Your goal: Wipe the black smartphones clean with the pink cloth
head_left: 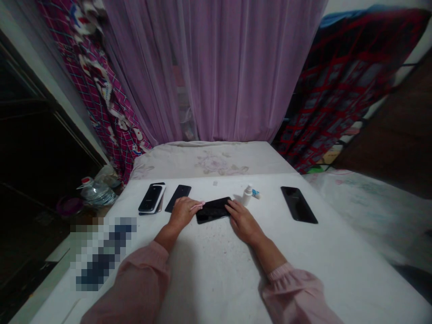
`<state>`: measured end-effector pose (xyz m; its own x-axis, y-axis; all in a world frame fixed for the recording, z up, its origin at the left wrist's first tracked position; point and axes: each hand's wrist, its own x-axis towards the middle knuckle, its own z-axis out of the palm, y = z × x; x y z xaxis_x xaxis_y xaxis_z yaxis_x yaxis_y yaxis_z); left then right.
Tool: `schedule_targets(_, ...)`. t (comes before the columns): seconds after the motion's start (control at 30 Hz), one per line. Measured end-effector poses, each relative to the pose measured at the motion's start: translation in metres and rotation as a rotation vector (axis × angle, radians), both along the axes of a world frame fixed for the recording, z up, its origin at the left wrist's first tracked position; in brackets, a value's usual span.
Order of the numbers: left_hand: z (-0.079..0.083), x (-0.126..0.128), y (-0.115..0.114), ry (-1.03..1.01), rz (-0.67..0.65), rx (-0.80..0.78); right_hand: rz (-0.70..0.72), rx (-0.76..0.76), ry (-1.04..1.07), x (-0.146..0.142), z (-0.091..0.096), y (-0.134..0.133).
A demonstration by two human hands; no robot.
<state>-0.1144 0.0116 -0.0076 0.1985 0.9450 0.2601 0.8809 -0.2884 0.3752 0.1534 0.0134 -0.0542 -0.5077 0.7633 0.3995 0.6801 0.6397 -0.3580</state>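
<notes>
A black smartphone (213,210) lies face up on the white table, slightly slanted, between my two hands. My left hand (184,211) is closed on a small pink cloth (199,205) at the phone's left end. At the opposite end, the fingers of my right hand (241,217) hold the phone by its edge. Just beyond the right hand stands a small white spray bottle (247,194). Partly behind it is a small blue-and-white item (255,194) whose kind I cannot make out. Another dark phone (178,198) lies beside my left hand.
Farther left, several phones are stacked, a black-faced one (151,199) with a white rim on top. A larger dark phone (299,204) lies at the right. A blurred-out patch (104,256) covers the left table edge. Purple curtains (229,72) hang behind; a plastic bottle (97,192) stands off the left side.
</notes>
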Motion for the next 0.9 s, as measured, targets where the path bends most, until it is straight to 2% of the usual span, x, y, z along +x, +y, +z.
schedule_targets(0.13, -0.005, 0.008, -0.017, -0.049, 0.075, 0.012, -0.115, 0.049, 0.047, -0.011, -0.002, -0.011)
schedule_targets(0.27, -0.011, 0.018, -0.022, -0.115, 0.151, 0.02, -0.247, 0.064, 0.049, -0.022, -0.005, -0.026)
schedule_targets(0.4, -0.011, 0.022, -0.022, -0.097, 0.195, 0.02, -0.261, 0.025, -0.044, -0.027, -0.003, -0.035)
schedule_targets(0.5, -0.008, 0.022, -0.027, -0.066, 0.158, 0.055, -0.299, -0.002, -0.067, -0.029, 0.002, -0.038)
schedule_targets(0.63, -0.009, 0.02, -0.04, -0.055, 0.039, 0.096, -0.332, -0.014, -0.055, -0.032, 0.005, -0.038)
schedule_targets(0.73, -0.013, 0.019, -0.05, -0.019, 0.011, 0.119, -0.36, -0.017, -0.028, -0.033, 0.002, -0.038)
schedule_targets(0.9, -0.018, 0.018, -0.059, 0.052, -0.012, 0.129, -0.503, -0.006, -0.062, -0.031, -0.006, -0.037)
